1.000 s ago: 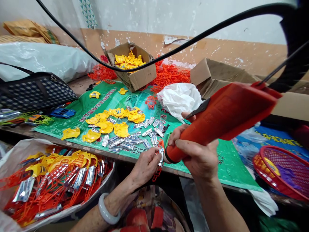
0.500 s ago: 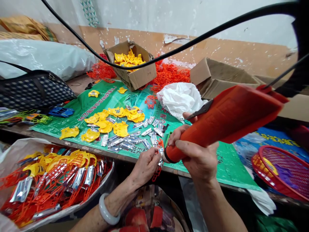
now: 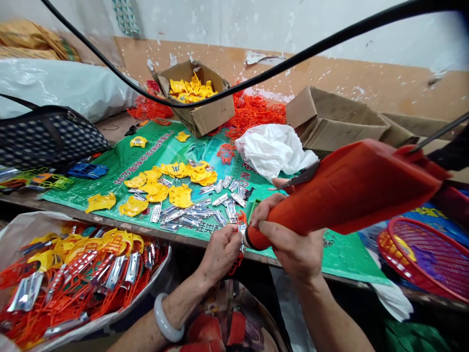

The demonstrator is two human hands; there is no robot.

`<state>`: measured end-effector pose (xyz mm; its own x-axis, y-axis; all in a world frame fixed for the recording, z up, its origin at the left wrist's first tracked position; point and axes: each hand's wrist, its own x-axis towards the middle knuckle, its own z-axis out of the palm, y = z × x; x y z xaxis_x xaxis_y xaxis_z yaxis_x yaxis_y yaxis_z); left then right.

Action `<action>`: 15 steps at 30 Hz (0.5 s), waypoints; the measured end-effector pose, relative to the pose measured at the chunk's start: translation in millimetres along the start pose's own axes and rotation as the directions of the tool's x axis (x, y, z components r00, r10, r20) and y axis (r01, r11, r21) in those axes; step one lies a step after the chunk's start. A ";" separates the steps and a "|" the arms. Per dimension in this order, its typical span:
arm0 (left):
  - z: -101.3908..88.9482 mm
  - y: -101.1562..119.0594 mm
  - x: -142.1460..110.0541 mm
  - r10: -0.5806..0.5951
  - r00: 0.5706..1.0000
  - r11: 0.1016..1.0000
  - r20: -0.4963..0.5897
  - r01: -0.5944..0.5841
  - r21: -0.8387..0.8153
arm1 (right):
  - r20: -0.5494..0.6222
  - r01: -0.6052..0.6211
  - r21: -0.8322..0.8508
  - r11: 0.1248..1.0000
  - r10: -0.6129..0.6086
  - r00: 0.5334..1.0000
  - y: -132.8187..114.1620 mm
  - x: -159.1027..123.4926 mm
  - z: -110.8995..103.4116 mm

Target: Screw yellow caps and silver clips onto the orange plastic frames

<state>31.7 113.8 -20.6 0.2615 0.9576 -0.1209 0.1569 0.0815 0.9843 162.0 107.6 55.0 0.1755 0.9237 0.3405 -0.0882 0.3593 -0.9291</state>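
My right hand (image 3: 293, 244) is wrapped round a long red-covered power screwdriver (image 3: 340, 188) with a lever on top and a cord at its rear. Its tip points left and meets a small orange-red plastic frame (image 3: 235, 264) with a shiny silver piece on it. The frame is pinched in the closed fingers of my left hand (image 3: 224, 249) at the table's front edge. My fingers hide much of the frame, and the exact contact at the tip is hidden. Silver plates (image 3: 194, 213) and yellow plastic shells (image 3: 156, 190) lie just beyond my left hand.
A white-lined bin (image 3: 157, 266) heaped with red, yellow and silver parts stands at lower left. Behind are a carton (image 3: 214, 116) of yellow shells, red frames (image 3: 256, 115), and a crumpled white bag (image 3: 274, 146). A red basket (image 3: 432, 244) sits right. A black cable (image 3: 264, 77) crosses above.
The screwdriver's rear swings a little to the right and down, while its tip shifts slightly left, closer to my left hand. The view turns slightly to the right. Both hands keep their hold.
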 end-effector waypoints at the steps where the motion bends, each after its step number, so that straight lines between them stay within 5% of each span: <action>1: 0.5 -0.2 -0.2 0.000 1.000 1.000 -0.007 0.000 0.000 | -0.002 0.008 0.008 1.000 -0.008 1.000 0.2 -0.1 0.1; 15: 1.7 4.5 -3.5 -0.053 0.998 0.997 -0.029 0.051 -0.060 | -0.051 -0.054 0.065 0.996 0.058 0.997 -6.4 -4.7 9.8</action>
<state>33.0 110.3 -16.0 0.2255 0.9594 -0.1694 0.1126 0.1471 0.9827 152.2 102.2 60.7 0.2202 0.9349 0.2784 -0.1610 0.3163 -0.9349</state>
